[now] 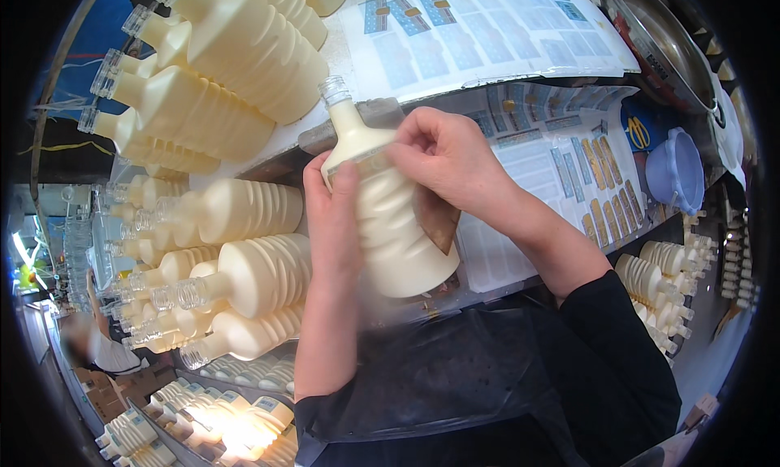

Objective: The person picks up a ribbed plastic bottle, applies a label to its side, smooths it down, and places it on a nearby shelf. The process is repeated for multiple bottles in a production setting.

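A cream bottle (398,247) with a ribbed body and a clear threaded neck stands tilted in front of me, neck pointing up and slightly left. My left hand (327,199) grips its left side, the thumb pressing on the shoulder. Across that shoulder runs a narrow greyish label strip (370,160), one end beneath my left thumb. At the strip's other end my right hand (443,154) is closed in a pinch, its fingertips against the bottle. Below the right hand a brown pointed flat piece (439,221) shows beside the bottle; whether the hand holds it I cannot tell.
Label sheets (479,40) lie on a raised white shelf, with more sheets (561,174) below at right. Cream bottles (252,207) are stacked at left. At right are a blue bucket (676,170), yellow-handled scissors (638,132) and a metal pan (662,36). A person (110,349) is far left.
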`<action>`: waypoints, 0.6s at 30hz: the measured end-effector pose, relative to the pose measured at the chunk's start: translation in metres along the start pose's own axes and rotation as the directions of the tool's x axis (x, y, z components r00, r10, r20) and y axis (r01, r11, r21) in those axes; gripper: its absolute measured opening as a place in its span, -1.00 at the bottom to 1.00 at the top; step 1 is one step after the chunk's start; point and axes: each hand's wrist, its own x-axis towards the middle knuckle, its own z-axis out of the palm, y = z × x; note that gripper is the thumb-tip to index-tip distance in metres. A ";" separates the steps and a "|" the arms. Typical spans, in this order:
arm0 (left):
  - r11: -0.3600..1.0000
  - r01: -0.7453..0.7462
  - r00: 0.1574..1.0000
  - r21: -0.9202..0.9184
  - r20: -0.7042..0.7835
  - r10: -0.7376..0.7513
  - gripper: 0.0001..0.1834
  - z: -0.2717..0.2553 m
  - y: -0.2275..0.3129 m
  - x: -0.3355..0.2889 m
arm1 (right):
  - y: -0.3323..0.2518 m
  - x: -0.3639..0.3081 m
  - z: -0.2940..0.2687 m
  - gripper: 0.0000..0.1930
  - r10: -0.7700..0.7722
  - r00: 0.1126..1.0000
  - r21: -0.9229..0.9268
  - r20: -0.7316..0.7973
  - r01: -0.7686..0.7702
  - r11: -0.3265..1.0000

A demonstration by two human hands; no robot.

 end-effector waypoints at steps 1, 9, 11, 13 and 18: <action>1.000 0.000 1.000 0.002 0.002 0.000 -0.49 0.001 0.000 0.000 | 0.002 0.000 -0.001 -0.73 0.003 1.000 0.002 0.001 -0.003 1.000; 0.996 -0.069 0.996 0.059 -0.057 0.073 -0.56 0.001 0.001 -0.002 | 0.018 0.004 -0.011 -0.79 0.059 0.995 0.158 0.074 -0.071 0.985; 0.984 -0.116 0.990 0.136 -0.067 0.126 -0.58 0.003 0.004 -0.003 | 0.017 0.004 -0.008 -0.78 0.064 0.993 0.203 0.104 -0.084 0.976; 0.959 -0.160 0.984 0.233 -0.042 0.174 -0.59 0.005 0.010 -0.002 | 0.024 0.007 -0.005 -0.77 0.045 0.992 0.204 0.116 -0.069 0.977; 0.925 -0.071 0.991 0.372 -0.077 0.107 -0.56 0.009 0.014 0.002 | 0.026 0.009 -0.003 -0.75 0.047 0.994 0.102 0.103 -0.058 0.993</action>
